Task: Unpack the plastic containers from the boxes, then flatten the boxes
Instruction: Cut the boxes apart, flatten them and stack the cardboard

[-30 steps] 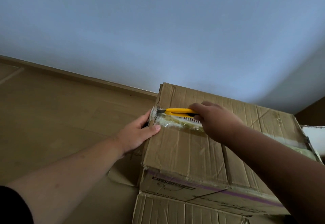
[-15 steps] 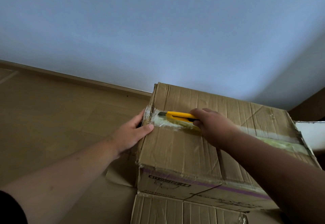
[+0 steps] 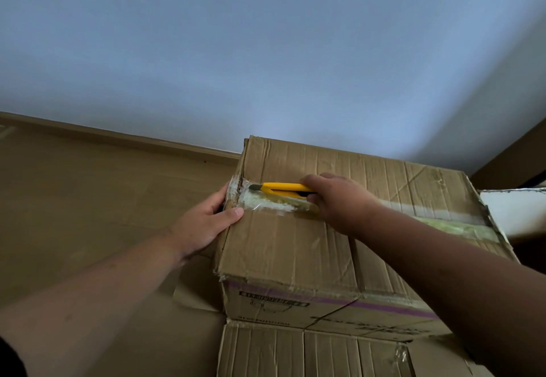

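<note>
A worn brown cardboard box (image 3: 283,249) stands closed, its top seam covered by clear tape (image 3: 269,202). My right hand (image 3: 339,202) grips a yellow utility knife (image 3: 283,189) whose blade tip rests on the tape near the box's left end. My left hand (image 3: 204,223) clasps the box's upper left corner, thumb on top and fingers down the side. The box sits on a second cardboard box (image 3: 295,353) below it. No plastic containers are visible.
A wooden floor (image 3: 88,199) stretches to the left, ending at a skirting board below a pale wall (image 3: 266,51). A white-edged object (image 3: 514,211) lies beyond the box's right end. Dark furniture (image 3: 514,158) shows at the right edge.
My right hand has shifted the knife slightly along the taped seam near the left end. My left hand keeps its hold on the corner. The view has drifted a little.
</note>
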The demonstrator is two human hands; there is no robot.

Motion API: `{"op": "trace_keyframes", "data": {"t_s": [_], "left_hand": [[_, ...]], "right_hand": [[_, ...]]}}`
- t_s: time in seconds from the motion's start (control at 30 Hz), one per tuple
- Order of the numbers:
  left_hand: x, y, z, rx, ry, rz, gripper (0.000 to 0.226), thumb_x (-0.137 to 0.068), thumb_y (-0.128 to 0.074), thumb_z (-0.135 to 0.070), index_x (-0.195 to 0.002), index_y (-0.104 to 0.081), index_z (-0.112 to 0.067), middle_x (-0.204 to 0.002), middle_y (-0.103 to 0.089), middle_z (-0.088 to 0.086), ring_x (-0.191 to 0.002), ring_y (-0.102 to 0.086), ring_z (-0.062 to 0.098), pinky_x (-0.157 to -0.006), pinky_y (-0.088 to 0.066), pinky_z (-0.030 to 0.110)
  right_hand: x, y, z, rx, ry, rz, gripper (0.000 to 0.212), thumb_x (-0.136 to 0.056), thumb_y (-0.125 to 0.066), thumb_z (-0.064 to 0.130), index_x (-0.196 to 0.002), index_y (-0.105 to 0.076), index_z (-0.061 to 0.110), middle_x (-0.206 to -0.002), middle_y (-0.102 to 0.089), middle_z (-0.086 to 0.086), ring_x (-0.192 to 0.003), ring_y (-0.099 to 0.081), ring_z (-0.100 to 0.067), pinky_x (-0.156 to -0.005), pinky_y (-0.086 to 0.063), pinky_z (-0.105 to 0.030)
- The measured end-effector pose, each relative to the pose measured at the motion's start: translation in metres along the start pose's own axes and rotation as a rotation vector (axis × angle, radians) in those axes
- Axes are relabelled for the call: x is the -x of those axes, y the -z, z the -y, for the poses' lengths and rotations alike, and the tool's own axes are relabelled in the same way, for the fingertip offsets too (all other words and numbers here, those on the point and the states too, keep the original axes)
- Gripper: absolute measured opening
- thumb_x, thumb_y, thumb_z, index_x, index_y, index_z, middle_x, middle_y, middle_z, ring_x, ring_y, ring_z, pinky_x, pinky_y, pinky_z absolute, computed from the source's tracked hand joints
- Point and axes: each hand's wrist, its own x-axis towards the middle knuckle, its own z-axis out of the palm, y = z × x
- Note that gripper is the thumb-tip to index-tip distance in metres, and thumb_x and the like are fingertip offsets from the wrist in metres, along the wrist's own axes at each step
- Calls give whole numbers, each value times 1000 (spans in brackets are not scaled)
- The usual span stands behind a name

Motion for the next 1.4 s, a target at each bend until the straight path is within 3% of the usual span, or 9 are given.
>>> {"op": "trace_keyframes", "data": {"t_s": [0.1,0.2,0.27,0.37,0.47,0.6,0.9,1.23,1.4], "left_hand": [[-1,0,-1,-59,-6,-12,63,-95,-60,-27,-149,-31,-43,-124,-62,-10,-105,-67,9,-96,-52,36],[1,-4,-6,-212,-28,-36,65,-96,-58,-34,-151,-26,-41,-129,-55,-18,-115,-58,7,-102,-46,35],[1,-6,-13,-419,-58,-60,72,-97,-55,-40,-156,-12,-35,-142,-36,-21,-128,-44,7,-111,-37,37],[-4,-8,-24,-723,-148,-105,84,-99,-51,-41,-156,9,-29,-160,0,-19,-148,-8,7,-122,-10,37],[-10,-19,-31,-1030,-254,-87,78,-99,-45,-46,-157,5,-27,-162,12,-13,-150,11,10,-122,-2,36],[-16,-44,-35,-1342,-181,-9,83,-92,-29,-72,-157,-3,-27,-163,11,-12,-147,25,18,-122,3,49],[-14,-47,-32,-1520,-139,-40,85,-88,-11,-77,-157,-1,-28,-163,11,-12,-144,32,19,-118,15,53],[-12,-48,-31,-1574,-123,-51,88,-84,-4,-79,-157,3,-30,-163,13,-13,-145,30,24,-118,13,55],[-10,-48,-31,-1581,-124,-52,89,-83,-3,-80,-157,4,-31,-162,14,-14,-145,30,23,-118,13,55]], "right_hand": [[9,5,-12,28,-18,20,24,-101,-50,29,-124,-55,32,-107,-57,2,-99,-57,-23,-81,-48,-35],[18,12,-26,79,-42,50,24,-101,-51,29,-125,-54,30,-105,-55,2,-101,-57,-24,-82,-49,-37],[21,15,-31,90,-50,63,26,-101,-50,29,-127,-54,30,-109,-57,0,-102,-57,-24,-81,-48,-36],[21,16,-32,84,-53,62,26,-102,-49,30,-127,-53,30,-108,-56,1,-100,-56,-23,-76,-44,-33],[21,20,-30,105,-43,70,27,-103,-46,31,-129,-51,33,-102,-50,4,-95,-52,-20,-75,-43,-34],[23,31,-30,165,-24,78,23,-103,-44,31,-124,-51,33,-97,-48,5,-90,-52,-20,-76,-50,-38],[42,40,-48,207,-28,121,23,-104,-45,29,-125,-52,31,-100,-51,2,-91,-54,-22,-72,-46,-34],[54,52,-72,310,-63,177,22,-104,-46,28,-125,-53,29,-97,-47,3,-90,-48,-20,-72,-39,-32],[62,56,-80,328,-55,179,23,-103,-48,28,-125,-53,31,-96,-47,3,-97,-56,-24,-75,-47,-36]]}}
